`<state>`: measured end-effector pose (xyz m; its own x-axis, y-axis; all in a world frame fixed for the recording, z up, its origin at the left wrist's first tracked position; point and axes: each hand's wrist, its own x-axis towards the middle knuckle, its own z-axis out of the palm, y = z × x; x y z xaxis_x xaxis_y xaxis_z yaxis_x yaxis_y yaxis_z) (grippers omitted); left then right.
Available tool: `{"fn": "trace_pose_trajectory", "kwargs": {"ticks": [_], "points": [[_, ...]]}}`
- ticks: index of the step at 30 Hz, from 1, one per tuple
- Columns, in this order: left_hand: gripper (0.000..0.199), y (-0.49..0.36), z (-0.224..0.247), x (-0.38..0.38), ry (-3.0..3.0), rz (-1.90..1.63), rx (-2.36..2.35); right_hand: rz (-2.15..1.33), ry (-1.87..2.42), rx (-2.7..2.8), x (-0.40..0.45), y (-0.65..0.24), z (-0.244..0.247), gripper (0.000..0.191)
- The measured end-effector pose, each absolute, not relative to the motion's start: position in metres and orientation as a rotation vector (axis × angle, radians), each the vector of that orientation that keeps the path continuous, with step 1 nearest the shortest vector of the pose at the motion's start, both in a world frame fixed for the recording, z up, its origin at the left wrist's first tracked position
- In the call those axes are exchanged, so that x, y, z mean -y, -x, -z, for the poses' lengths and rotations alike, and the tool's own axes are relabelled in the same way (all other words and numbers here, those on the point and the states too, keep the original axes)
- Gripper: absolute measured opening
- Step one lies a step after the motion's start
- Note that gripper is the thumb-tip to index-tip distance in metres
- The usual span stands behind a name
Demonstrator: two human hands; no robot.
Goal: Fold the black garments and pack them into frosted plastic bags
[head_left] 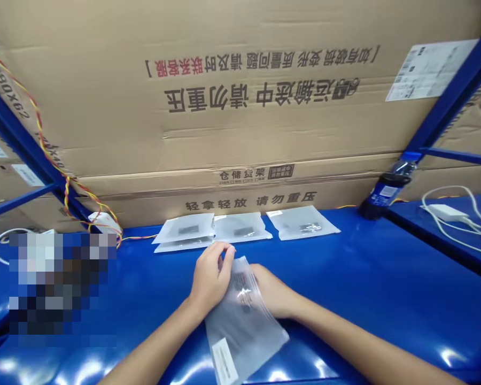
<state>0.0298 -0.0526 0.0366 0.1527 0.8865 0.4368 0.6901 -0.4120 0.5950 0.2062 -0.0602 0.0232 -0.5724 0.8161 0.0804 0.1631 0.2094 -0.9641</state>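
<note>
Single head cam, facing forward and down over the bench (pixel 385 280). Close-in: left hand (pixel 213 275) and right hand (pixel 276 293) mid-view, arms (pixel 168 337) entering from near side. Far side, cardboard (pixel 264 144) fills upper half.

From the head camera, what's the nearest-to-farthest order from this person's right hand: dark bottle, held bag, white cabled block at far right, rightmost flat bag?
From the right hand:
1. Held bag: touching it.
2. Rightmost flat bag: ahead, slightly right.
3. Dark bottle: farther ahead, right.
4. White cabled block: far right, past the bottle.
</note>
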Motion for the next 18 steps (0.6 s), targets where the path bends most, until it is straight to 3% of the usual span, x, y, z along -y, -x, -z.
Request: {"fn": "trace_pose_trajectory", "kwargs": {"ticks": [7,11,18], "points": [[0.046,-0.006,-0.039,0.030,-2.324,-0.780,-1.799,-1.269,1.067,1.561,0.058,-0.215,-0.034,0.023],[0.039,0.015,-0.051,0.018,-2.389,-0.655,-1.942,-1.289,1.200,1.281,0.055,-0.230,-0.046,0.051],[0.035,0.048,-0.066,0.010,-2.501,-0.473,-2.138,-1.006,1.454,1.084,0.104,-0.258,-0.027,0.050]]}}
